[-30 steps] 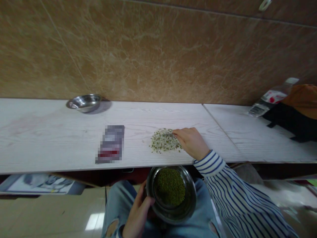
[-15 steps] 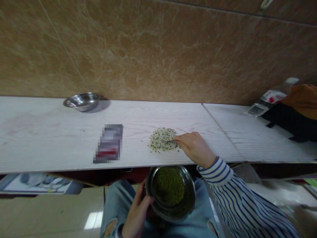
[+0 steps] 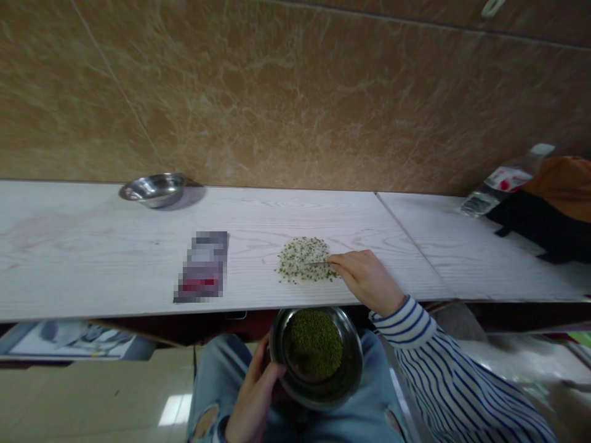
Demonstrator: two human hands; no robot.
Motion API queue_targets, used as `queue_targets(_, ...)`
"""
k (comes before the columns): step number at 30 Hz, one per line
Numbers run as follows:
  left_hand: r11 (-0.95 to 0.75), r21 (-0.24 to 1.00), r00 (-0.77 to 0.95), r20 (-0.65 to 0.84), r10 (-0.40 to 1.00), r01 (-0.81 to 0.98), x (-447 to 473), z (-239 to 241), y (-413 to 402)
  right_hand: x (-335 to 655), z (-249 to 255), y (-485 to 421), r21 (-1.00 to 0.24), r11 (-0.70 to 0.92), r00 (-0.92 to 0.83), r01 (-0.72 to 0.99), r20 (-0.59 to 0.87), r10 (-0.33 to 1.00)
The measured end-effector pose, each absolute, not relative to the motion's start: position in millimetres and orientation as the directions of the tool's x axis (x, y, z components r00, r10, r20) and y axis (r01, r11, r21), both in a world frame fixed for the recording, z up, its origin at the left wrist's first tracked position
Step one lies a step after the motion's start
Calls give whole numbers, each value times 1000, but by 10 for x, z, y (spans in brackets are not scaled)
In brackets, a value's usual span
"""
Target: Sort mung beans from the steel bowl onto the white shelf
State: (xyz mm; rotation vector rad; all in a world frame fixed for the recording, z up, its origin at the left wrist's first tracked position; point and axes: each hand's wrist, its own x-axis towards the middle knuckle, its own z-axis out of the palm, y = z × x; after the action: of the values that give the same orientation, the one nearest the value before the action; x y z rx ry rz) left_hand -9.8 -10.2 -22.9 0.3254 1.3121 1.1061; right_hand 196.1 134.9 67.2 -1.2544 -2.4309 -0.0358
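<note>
Above the desk (image 3: pixel 258 215), pinching a thin tool (image 3: pixel 317 264) between the right hand's (image 3: pixel 369 280) fingers, pointing it into a bean-and-grain pile (image 3: pixel 300 255); over the lap (image 3: pixel 226 369), clamping the left hand's (image 3: pixel 256 394) fingers on a bowl (image 3: pixel 353 366), probably for steadiness; having more room behind the pile than before the near edge.

A single head-worn camera looks forward and down past its seated wearer's knees (image 3: pixel 221 369), at the bottom of the frame, onto a white surface (image 3: pixel 263 215) running edge to edge across the middle. The wide view faces a brown wall (image 3: pixel 277 92) filling the upper part, close behind the surface. The left hand (image 3: pixel 252 397), at lower center, and right hand (image 3: pixel 369 280), right of center, appear at arm's reach.
</note>
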Motion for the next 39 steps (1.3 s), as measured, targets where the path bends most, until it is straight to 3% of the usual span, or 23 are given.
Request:
queue_targets(9, 474, 730, -112, -593, 797, -491, -7, -170, -72, 2098, 692, 1175, -205, 610, -511, 766, 381, 770)
queue_targets(14, 460, 737, -111, -579, 808, -495, 14, -178, -86, 2203, 637, 1159, -186, 532, -432, 826, 397, 810)
queue_targets(27, 492, 732, -81, -591, 803, -470, 103, -76, -88, 2247, 649, 998, -164, 526, -421, 834, 428, 800)
queue_targets(33, 485, 732, -67, -581, 811, -479, 115, -87, -88, 2561, 622, 907, -28, 358, -301, 933, 482, 823)
queue_targets(39, 479, 735, -50, -568, 821, -481, 135, -77, -80, 2549, 588, 712, 55, 363, -347, 930, 454, 821)
